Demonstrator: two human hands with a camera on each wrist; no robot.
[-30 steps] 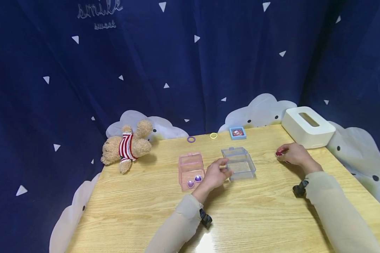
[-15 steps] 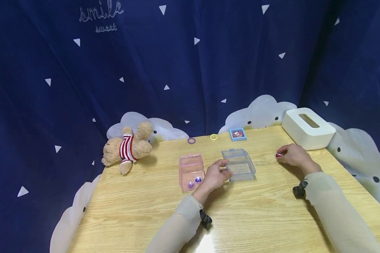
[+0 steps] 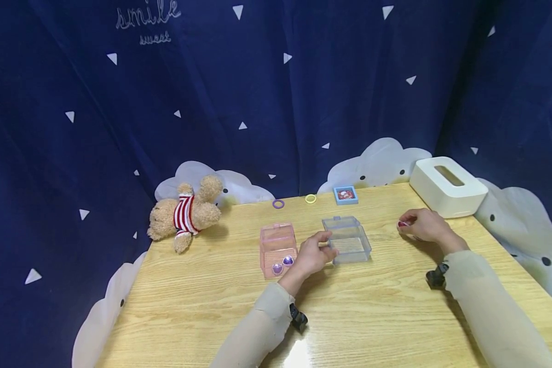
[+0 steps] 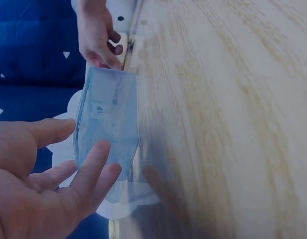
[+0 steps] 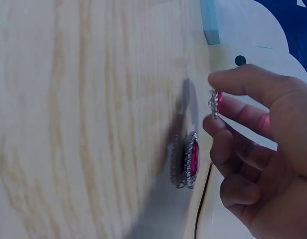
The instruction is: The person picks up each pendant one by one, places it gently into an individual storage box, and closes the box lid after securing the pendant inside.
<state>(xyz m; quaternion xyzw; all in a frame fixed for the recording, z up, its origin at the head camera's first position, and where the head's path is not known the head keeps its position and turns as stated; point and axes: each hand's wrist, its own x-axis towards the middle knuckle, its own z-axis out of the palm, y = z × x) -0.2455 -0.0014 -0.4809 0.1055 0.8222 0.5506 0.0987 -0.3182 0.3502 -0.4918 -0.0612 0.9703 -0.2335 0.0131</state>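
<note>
My left hand [image 3: 312,253] is at the left side of an open, clear blue-grey plastic box [image 3: 349,247]. In the left wrist view its spread, loosely bent fingers [image 4: 91,172] overlap the box wall. My right hand [image 3: 429,226] is to the right of that box, pinching a pink gem with a beaded silver rim [image 5: 214,103] between its fingertips. A second red gem with a silver rim [image 5: 192,160] lies on the table below the hand. To the left, an open pink clear box [image 3: 270,258] holds a lilac gem [image 3: 277,268] and a dark purple gem [image 3: 288,260].
A teddy bear [image 3: 184,214] in a striped shirt lies at the back left. Along the back edge are a purple ring [image 3: 278,204], a yellow ring [image 3: 310,199] and a small blue square frame [image 3: 345,195]. A white tissue box [image 3: 448,191] stands at the back right.
The gem in my right fingers has shifted slightly to the left and turned a little. My left hand and both boxes stay in place.
</note>
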